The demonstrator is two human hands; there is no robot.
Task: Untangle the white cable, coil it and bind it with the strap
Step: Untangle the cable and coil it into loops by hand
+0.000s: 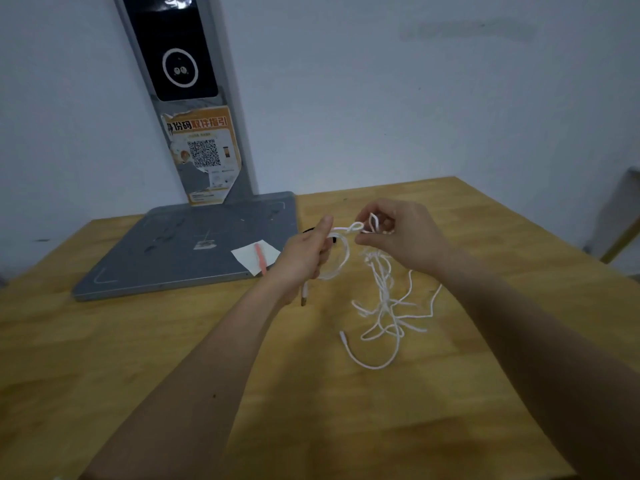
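Observation:
Both hands hold the white cable (382, 303) above the wooden table (173, 341). My left hand (306, 254) grips a loop of it, and a plug end (304, 295) hangs below the fist. My right hand (401, 233) pinches a small knot of cable close to the left thumb. From the hands the tangled length drops to the table, where the other plug (343, 334) lies. A small dark item (311, 231), partly hidden behind the left hand, may be the strap; I cannot tell.
A grey flat base (180, 251) with an upright post (194, 98) carrying a screen and a QR sticker stands at the back left. A white paper slip (247, 256) with a pink strip (260, 258) lies on its near right corner. The wall is close behind.

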